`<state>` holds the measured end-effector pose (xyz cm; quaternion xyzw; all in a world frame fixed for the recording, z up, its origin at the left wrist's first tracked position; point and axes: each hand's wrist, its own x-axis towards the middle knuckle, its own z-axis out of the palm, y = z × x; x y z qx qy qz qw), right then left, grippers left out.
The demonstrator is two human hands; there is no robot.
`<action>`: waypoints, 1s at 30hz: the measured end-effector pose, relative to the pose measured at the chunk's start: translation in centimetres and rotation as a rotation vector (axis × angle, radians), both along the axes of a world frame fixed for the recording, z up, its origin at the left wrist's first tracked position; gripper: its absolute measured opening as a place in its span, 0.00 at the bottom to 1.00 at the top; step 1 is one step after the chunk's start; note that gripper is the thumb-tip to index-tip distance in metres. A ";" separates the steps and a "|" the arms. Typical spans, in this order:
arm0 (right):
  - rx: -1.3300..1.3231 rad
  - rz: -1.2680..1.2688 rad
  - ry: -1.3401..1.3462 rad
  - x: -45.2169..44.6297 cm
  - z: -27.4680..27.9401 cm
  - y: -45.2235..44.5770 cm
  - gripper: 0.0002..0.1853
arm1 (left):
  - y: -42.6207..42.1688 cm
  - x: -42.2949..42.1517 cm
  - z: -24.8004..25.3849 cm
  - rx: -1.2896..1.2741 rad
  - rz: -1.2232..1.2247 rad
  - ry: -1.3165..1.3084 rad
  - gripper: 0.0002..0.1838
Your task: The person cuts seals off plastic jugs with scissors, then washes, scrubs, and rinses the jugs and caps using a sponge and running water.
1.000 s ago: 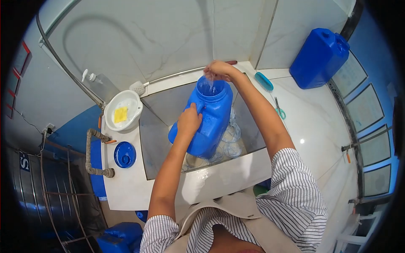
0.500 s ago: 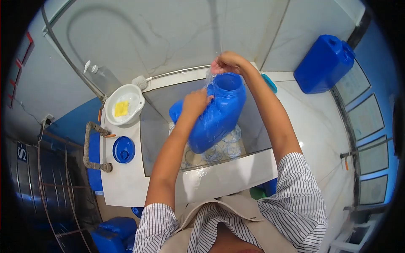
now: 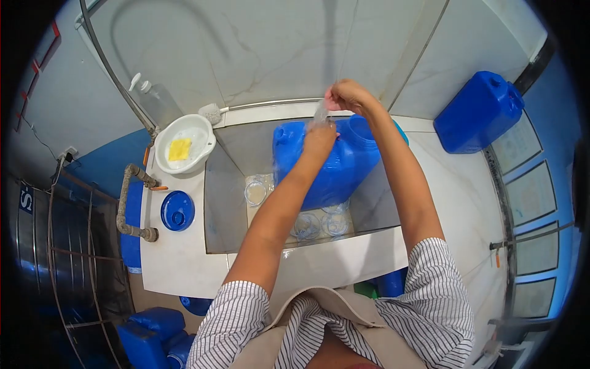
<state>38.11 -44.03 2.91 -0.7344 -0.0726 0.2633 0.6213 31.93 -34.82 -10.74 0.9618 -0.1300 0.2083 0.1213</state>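
Note:
A large blue jerrycan (image 3: 335,178) is held over the grey sink (image 3: 224,215), its wide uncapped mouth at the upper right. My left hand (image 3: 321,138) is closed round the handle on its top. Above the can, close to the mouth, is my right hand (image 3: 349,96), its fingers curled together; what they hold, if anything, I cannot make out. A clear, blurred stream that looks like water (image 3: 321,112) runs down between my two hands. Clear round objects (image 3: 307,226) lie on the sink bottom, partly hidden by the can.
Left of the sink are a white basin (image 3: 200,150) with a yellow sponge (image 3: 180,149), a blue lid (image 3: 177,210), a pump bottle (image 3: 157,101) and a pipe (image 3: 125,203). A white-headed brush (image 3: 211,113) lies behind. Another blue jerrycan (image 3: 476,114) stands at right.
The jerrycan has turned more upright and shifted right, with my left hand on its handle. The stream now falls by the handle instead of into the mouth. My right hand has moved slightly right in view.

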 end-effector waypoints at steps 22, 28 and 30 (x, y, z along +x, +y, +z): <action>-0.692 -0.023 -1.565 -9.5 -6.9 5.4 0.29 | 20.9 -19.9 -9.8 -1.291 0.583 0.581 0.27; -0.383 -0.456 -1.475 -8.8 8.9 4.6 0.27 | 23.8 -19.8 -5.8 -2.089 0.196 0.571 0.29; -0.403 -0.356 -1.399 -6.0 10.8 2.4 0.26 | 22.0 -20.1 -3.0 -2.230 0.146 0.518 0.29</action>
